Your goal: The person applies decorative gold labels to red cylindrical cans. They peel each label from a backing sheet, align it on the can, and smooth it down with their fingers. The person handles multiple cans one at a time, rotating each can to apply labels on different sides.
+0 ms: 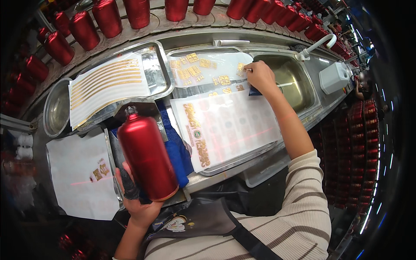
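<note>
Now, near to far.
Left hand: the left hand (138, 200) is near and a bit left, with its fingers wrapped around the bottom of the red bottle (147, 154). A dark cover sits on one finger.
Red bottle: it is shiny red metal, round and tall, with a thin neck and a small dark top. It leans, with its top pointing away. It is held up over a blue cloth (177, 149).
Near sheet: a big clear sheet (227, 125) lies in a flat metal tray (225, 164). It has gold marks down its left side.
Right hand: the right hand (259, 76) is far and right. Its fingertips pinch at a small gold sticker (241, 67) on the far sticker sheet (208, 69).
Left tray: a white sheet with gold stripes (106, 84) lies there.
Far row: more red bottles (108, 16) stand in a line.
Hard to see: the thumb of the right hand is hidden, and the gold marks are too small to make out. The bottle hides part of the blue cloth.
</note>
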`<state>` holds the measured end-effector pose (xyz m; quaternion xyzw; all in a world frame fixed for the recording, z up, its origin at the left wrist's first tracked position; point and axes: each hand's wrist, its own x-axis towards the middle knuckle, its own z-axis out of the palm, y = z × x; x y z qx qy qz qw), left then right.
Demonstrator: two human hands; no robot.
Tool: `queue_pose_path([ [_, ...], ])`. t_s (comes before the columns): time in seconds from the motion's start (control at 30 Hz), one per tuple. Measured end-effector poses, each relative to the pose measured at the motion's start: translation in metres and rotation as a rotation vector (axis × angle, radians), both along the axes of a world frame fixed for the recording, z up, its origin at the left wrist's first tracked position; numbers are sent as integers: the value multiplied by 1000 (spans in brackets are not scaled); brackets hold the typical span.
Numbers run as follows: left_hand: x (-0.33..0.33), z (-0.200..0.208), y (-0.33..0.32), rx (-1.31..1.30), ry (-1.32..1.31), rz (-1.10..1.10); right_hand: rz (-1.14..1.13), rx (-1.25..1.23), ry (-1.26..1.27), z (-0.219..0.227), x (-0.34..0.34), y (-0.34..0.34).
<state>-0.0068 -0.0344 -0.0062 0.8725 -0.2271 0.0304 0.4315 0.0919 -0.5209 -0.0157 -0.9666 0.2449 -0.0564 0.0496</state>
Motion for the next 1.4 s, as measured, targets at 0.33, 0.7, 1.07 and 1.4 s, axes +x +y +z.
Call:
queue_pose_path([
  [0.33, 0, 4, 1, 21, -59, -19, -338, 231, -69, -6, 22, -38],
  [0.7, 6, 2, 0, -16, -92, -40, -327, 530, -266, -29, 19, -68],
  [1.07, 6, 0, 1, -11, -159, -45, -447, 716, -529, -44, -31, -127],
  [1.4, 12, 21, -1, 142, -273, -83, -321, 745, -365, -90, -74, -152],
])
